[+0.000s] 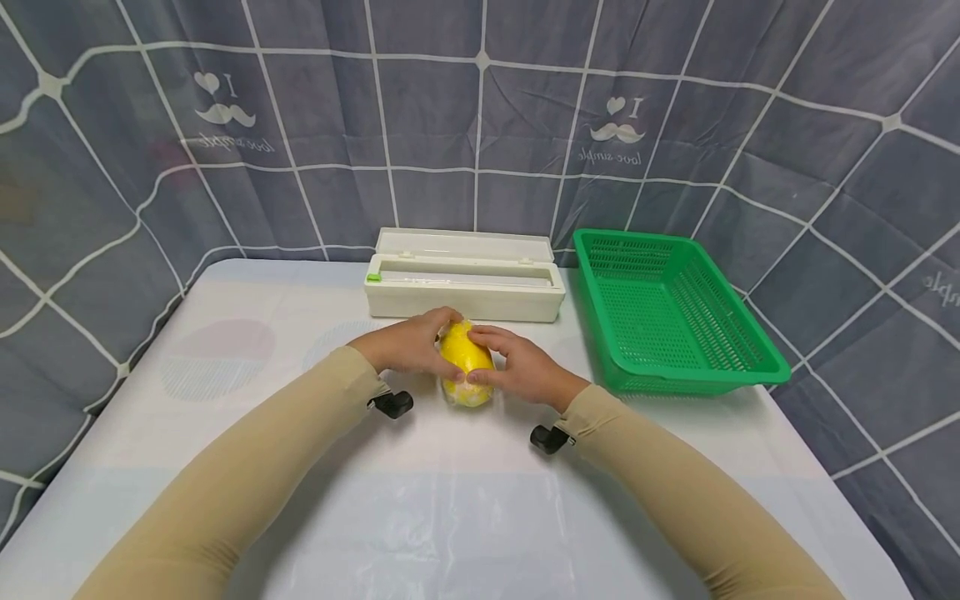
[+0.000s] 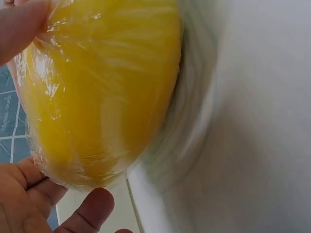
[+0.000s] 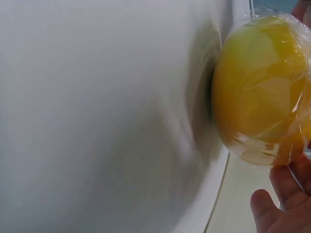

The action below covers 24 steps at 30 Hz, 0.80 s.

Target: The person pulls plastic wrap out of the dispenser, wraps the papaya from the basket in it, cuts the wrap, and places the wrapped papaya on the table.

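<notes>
A smooth, oval yellow fruit, wrapped in clear cling film, is at the middle of the white table; its exact kind does not show. My left hand holds it from the left, thumb at the near side and fingers toward the far end. From the right, my right hand grips it the same way, the two thumbs nearly meeting on top. Wrinkled film shines over the yellow fruit in the left wrist view. Loose film stands out around the fruit in the right wrist view.
Just behind the hands stands a white cling film dispenser box, lid raised, with a roll inside and a green tab at its left end. A green plastic basket sits at the right. A grey checked curtain surrounds the table.
</notes>
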{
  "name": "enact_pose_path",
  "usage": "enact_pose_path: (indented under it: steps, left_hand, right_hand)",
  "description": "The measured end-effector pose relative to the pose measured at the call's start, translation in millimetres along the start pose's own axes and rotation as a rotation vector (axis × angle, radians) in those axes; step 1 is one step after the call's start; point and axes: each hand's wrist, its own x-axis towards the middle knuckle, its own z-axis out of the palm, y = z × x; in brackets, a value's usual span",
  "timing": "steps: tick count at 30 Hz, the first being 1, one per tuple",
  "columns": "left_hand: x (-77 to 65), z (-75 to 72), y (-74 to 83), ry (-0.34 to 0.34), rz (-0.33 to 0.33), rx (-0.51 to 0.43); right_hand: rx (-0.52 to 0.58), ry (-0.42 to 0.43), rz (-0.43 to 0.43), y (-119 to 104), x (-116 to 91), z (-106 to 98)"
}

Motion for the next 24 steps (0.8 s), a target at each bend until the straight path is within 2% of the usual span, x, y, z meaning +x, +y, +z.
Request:
enact_pose_path:
  steps: [5, 10, 14, 18, 21, 24]
  left_hand:
    - [1.2, 0.8, 1.3, -0.025, 0.037, 0.031]
    - [2.4, 1.5, 0.6, -0.017, 0.054, 0.073]
    - [1.9, 0.8, 0.5, -0.017, 0.040, 0.048]
    - [2.2, 1.1, 0.5, -0.024, 0.028, 0.024]
    - [1.8, 1.5, 0.0, -0.030, 0.024, 0.014]
    - [0.0, 1.5, -1.3, -0.040, 0.021, 0.002]
  right_hand:
    - [0.037, -0.015, 0.029, 1.9, 0.0, -5.1]
    - [0.084, -0.048, 0.075, 4.9, -2.0, -10.7]
    - [0.085, -0.087, 0.124, 9.1, -4.5, -11.5]
    - [0.125, -0.129, 0.102, 12.4, -3.7, -8.0]
    - [0.144, -0.138, 0.089, 11.4, -2.9, -5.6]
    - [0.130, -0.128, 0.119, 8.6, -3.3, -5.2]
